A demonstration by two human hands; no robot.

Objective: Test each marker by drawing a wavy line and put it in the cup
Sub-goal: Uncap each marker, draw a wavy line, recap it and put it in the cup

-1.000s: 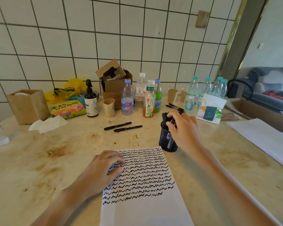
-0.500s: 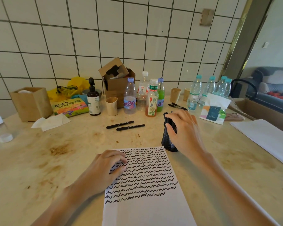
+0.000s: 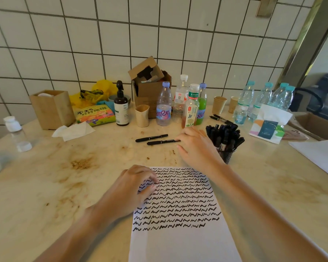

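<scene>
Two markers (image 3: 151, 138) lie left-right, near one under right hand (image 3: 197, 146) fingers (image 3: 178, 138).

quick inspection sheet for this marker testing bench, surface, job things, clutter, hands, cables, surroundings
surface: beige stone table with brown stains.
job's things: paper sheet with rows of wavy black lines; black mesh cup full of markers; two loose markers lie on the table, far marker and near marker.
clutter: bottles, paper cups, a cardboard box, a pump bottle, a tissue pack.
hands: left hand rests on the sheet; right hand reaches to the near marker's right end, grip unclear.
cables: nothing seen.
surroundings: white tiled wall; a doorway on the right.
</scene>
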